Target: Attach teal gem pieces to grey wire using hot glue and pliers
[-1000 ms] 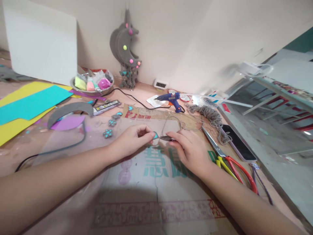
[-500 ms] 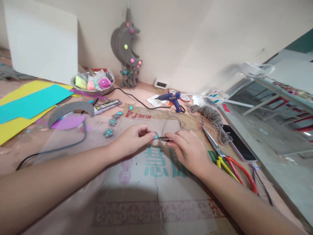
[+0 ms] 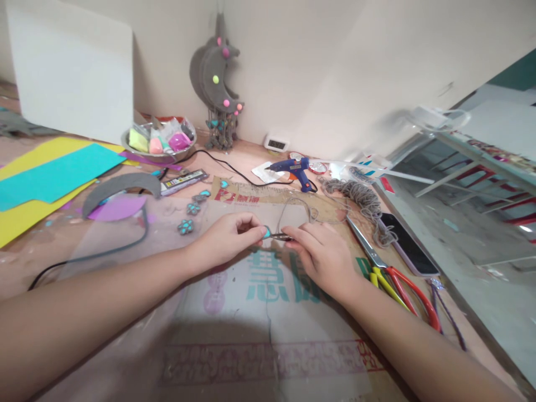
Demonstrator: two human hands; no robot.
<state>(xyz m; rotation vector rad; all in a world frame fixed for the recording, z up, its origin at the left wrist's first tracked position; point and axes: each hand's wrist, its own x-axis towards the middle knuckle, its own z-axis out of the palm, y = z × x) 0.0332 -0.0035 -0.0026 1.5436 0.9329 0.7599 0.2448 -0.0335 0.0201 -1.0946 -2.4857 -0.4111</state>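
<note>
The surface (image 3: 245, 153) carries everything near the hands. A white board (image 3: 71, 72) leans against the wall at the far left, and a translucent sheet (image 3: 234, 329) lies over printed cardboard (image 3: 335, 206) in the middle. At left, a turquoise sheet (image 3: 62, 176) rests on a yellow sheet (image 3: 25, 220). Against the wall stands a grey moon ornament (image 3: 211, 75) with coloured dots. Red-handled scissors (image 3: 377, 257) lie open just beside the phone (image 3: 412, 245), to the right of the right hand.

The left hand (image 3: 228, 237) is closed, thumb and forefinger pinching a small turquoise piece; the right hand (image 3: 324, 251) is closed around a slim dark tool. Both are over the translucent sheet, close together.

A metal bowl (image 3: 148, 156) holds bagged coloured material. Near it are a grey crescent (image 3: 121, 187) and a blue glue gun (image 3: 293, 167), with grey yarn (image 3: 362, 198) farther right. Smaller still is the slim dark tool (image 3: 281, 237), perhaps tweezers, though its tip is hard to make out. Its tip end meets or nearly meets the small turquoise piece (image 3: 267, 232), which sits at the left fingertips.
</note>
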